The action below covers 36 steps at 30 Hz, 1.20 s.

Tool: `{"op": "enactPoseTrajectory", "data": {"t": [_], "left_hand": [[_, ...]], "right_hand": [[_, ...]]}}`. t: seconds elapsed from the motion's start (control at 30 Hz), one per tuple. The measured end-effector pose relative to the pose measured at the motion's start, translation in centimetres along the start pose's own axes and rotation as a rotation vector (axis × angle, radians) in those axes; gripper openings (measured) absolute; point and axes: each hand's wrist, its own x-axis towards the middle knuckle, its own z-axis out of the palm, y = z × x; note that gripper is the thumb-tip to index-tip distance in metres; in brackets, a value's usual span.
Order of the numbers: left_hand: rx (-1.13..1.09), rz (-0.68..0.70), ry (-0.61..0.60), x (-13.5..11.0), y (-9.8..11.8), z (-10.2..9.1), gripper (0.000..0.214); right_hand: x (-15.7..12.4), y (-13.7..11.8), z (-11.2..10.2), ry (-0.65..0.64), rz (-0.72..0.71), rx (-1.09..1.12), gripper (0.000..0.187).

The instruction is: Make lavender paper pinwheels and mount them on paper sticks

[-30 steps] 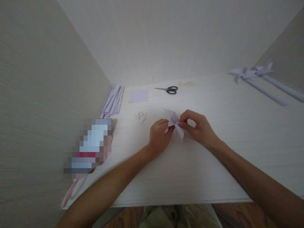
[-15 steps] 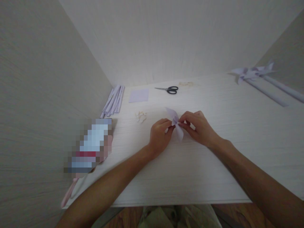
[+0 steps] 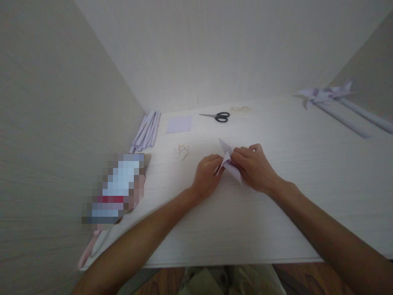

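Note:
Both hands meet near the middle of the table around a lilac paper pinwheel head [image 3: 232, 170], its blades folded and partly hidden by my fingers. My left hand [image 3: 207, 176] pinches it from the left side. From the right, my right hand [image 3: 253, 168] has its fingers curled over the paper's right part. Left of my left hand lies a small heap of pale thin strips [image 3: 182, 151]. Scissors [image 3: 219, 117] with black handles lie beyond my hands, beside a square of lilac paper [image 3: 179, 124].
Rolled lilac paper sticks [image 3: 146, 130] lie in a bundle at the left wall. A blurred-out object [image 3: 118, 188] sits nearer on that side. Finished-looking pinwheels [image 3: 327, 96] on sticks rest at the far right. More pale strips [image 3: 240, 109] lie behind the scissors.
The pinwheel head has turned in my fingers, and its blades now point differently. My right hand has rolled forward over the paper, while my left hand stays almost in place.

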Motion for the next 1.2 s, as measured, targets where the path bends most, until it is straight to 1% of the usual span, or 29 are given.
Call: {"op": "enactPoseTrajectory", "data": {"t": [0.13, 0.27, 0.43, 0.53, 0.63, 0.73, 0.83, 0.9, 0.97, 1.03, 1.07, 1.13, 1.2], "left_hand": [[-0.012, -0.001, 0.020, 0.1, -0.1, 0.0, 0.018], [-0.076, -0.049, -0.015, 0.3, -0.1, 0.0, 0.021], [-0.153, -0.120, -0.044, 0.5, -0.1, -0.1, 0.022], [-0.252, -0.149, -0.067, 0.5, -0.2, -0.2, 0.020], [-0.377, -0.217, -0.069, 0.6, -0.2, -0.2, 0.019], [-0.525, -0.313, -0.040, 0.6, -0.3, -0.1, 0.020], [-0.655, -0.382, -0.012, 0.7, -0.5, 0.0, 0.020], [-0.742, -0.420, 0.006, 0.7, -0.7, 0.0, 0.020], [-0.823, -0.460, 0.043, 0.8, -0.9, 0.1, 0.020], [-0.900, -0.474, 0.066, 0.8, -1.0, 0.2, 0.020], [-0.937, -0.468, 0.065, 0.8, -1.0, 0.3, 0.021], [-0.991, -0.451, 0.021, 0.7, -0.9, 0.3, 0.025], [-0.998, -0.451, -0.050, 0.7, -0.7, 0.3, 0.029]], "right_hand": [[0.0, 0.1, 0.0, -0.021, 0.006, 0.046, 0.015], [-0.1, 0.2, 0.1, -0.040, 0.020, 0.096, 0.017], [-0.2, 0.4, 0.6, -0.030, 0.046, 0.177, 0.026], [-0.1, 0.3, 0.7, -0.002, 0.083, 0.285, 0.030], [0.0, 0.3, 0.3, 0.079, 0.188, 0.446, 0.034], [0.1, 0.5, 0.0, 0.240, 0.357, 0.645, 0.032], [0.2, 1.2, 0.5, 0.411, 0.512, 0.868, 0.030], [0.3, 1.5, 1.1, 0.453, 0.615, 1.077, 0.027], [0.6, 1.5, 1.5, 0.412, 0.720, 1.354, 0.020], [0.8, 1.3, 1.6, 0.296, 0.803, 1.632, 0.013], [0.8, 1.1, 1.6, 0.224, 0.830, 1.746, 0.013], [0.9, 0.7, 1.3, 0.080, 0.856, 1.898, 0.014], [0.8, 0.4, 1.0, -0.029, 0.851, 1.967, 0.013]]}}
